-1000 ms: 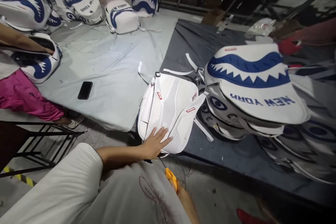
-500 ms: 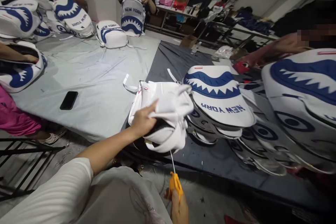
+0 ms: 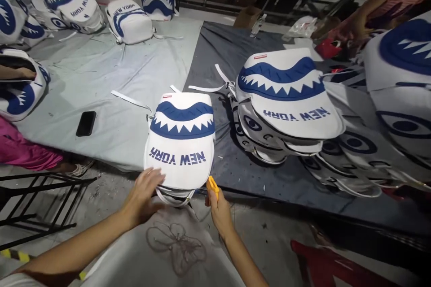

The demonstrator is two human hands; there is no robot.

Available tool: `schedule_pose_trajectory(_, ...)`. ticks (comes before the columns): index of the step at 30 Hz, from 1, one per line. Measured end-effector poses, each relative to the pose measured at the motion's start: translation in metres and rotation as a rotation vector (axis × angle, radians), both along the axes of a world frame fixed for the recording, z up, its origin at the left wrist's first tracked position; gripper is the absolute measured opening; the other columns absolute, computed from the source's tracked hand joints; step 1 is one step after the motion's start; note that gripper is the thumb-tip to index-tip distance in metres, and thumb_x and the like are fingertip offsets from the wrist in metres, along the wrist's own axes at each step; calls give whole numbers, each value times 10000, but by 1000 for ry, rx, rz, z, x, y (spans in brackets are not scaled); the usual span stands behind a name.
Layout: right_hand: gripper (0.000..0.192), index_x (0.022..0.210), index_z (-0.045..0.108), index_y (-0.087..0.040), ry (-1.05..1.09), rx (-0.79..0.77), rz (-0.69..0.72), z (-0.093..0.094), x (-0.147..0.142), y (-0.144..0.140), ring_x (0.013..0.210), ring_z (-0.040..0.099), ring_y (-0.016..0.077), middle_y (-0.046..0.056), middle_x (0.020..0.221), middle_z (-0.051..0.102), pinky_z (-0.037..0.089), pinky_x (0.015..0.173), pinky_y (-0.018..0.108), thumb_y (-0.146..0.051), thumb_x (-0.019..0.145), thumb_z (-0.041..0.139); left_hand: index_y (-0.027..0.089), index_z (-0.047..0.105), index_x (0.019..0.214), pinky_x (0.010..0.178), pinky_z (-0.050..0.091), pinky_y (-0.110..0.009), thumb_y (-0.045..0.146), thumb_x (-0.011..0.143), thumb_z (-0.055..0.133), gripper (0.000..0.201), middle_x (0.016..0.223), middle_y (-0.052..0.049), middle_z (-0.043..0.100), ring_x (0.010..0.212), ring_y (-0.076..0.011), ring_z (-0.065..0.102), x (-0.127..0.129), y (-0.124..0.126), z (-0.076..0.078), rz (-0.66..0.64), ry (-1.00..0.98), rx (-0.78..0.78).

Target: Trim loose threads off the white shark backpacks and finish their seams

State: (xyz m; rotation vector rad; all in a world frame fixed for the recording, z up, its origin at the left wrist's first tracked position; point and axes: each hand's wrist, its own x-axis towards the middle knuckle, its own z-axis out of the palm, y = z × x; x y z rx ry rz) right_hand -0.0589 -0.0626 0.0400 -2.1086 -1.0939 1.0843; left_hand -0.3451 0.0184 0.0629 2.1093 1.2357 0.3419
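A white backpack point(image 3: 182, 143) with a blue shark mouth and upside-down "NEW YORK" lettering lies front up at the table edge before me. My left hand point(image 3: 143, 195) rests at its lower left edge, fingers stretched out over the fabric. At its lower right corner, my right hand point(image 3: 218, 210) is closed around yellow-handled scissors point(image 3: 213, 187). The handle shows above my fingers; the blades are hidden from view. White straps point(image 3: 131, 100) trail from the bag's far end onto the table.
Stacked matching backpacks point(image 3: 289, 94) stand to the right, with more at the far left. A black phone point(image 3: 86, 123) lies on the pale cloth point(image 3: 101, 80). Other people work at both sides. A plastic bottle point(image 3: 258, 25) stands at the back; a black metal frame point(image 3: 37, 206) is at lower left.
The crumpled white backpack now lies flat, printed front up. My left hand has moved from its top to its lower left edge. My right hand with the scissors has risen to the bag's corner.
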Motion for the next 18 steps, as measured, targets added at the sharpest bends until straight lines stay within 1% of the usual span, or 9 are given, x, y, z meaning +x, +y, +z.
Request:
schedule_pose_trajectory(2,612,1320,543,-139,85,42,6,-5,1,3,639,622,219,26,687,631,483,651,338,-569,985,265,202,466,1493,1190,281,-618,226,644,791,910,1592,-174,355,1479,-411,317,11,15,-6,-129,159,130)
schedule_pose_trajectory(3,628,1347,526,-136,142,53,-2,-6,2,1,619,608,214,18,669,616,487,636,337,-579,988,262,187,444,1505,1196,252,-630,148,607,770,957,1617,-182,286,1503,-417,255,19,25,-10,-196,208,179)
schedule_pose_trajectory(4,647,1375,505,-134,200,55,-15,-7,4,-2,602,596,211,11,656,603,490,618,336,-593,988,265,194,482,1480,1193,281,-608,80,591,715,926,1606,-165,319,1497,-400,283,28,36,-14,-232,208,210)
schedule_pose_trajectory(7,688,1390,481,-134,302,36,-65,-9,8,-21,571,577,204,-4,632,574,490,575,332,-648,976,288,243,698,1243,1050,511,-418,27,600,554,693,1317,-63,678,1238,-275,633,49,71,-12,-177,46,273)
schedule_pose_trajectory(9,668,1288,543,-150,289,40,-96,-9,6,-38,561,575,196,-2,630,583,487,572,327,-680,966,295,246,749,1122,903,573,-357,76,686,513,524,1117,-47,766,1028,-239,724,58,96,4,-71,-37,307)
schedule_pose_trajectory(11,617,1020,617,-181,237,84,-125,-5,1,-51,568,579,188,14,627,597,486,596,324,-698,960,286,233,746,1104,848,560,-364,170,799,514,389,1064,-72,772,971,-257,726,66,123,28,7,-39,334)
schedule_pose_trajectory(13,582,812,573,-212,195,164,-161,1,-4,-57,592,588,184,29,633,604,488,629,325,-694,960,281,230,749,1005,773,526,-337,338,874,560,254,932,-79,771,873,-253,716,78,149,52,47,-32,356)
schedule_pose_trajectory(16,546,853,577,-216,152,246,-204,14,-5,-57,620,597,185,33,660,608,500,667,331,-641,982,259,206,681,745,612,418,-274,522,888,580,361,643,-40,669,616,-182,620,100,173,76,17,-101,443)
schedule_pose_trajectory(18,560,939,607,-202,123,232,-191,22,-1,-50,592,585,185,26,633,591,498,645,327,-613,990,231,198,628,674,559,353,-258,546,910,545,428,574,-18,607,539,-146,548,113,176,83,-45,-178,499)
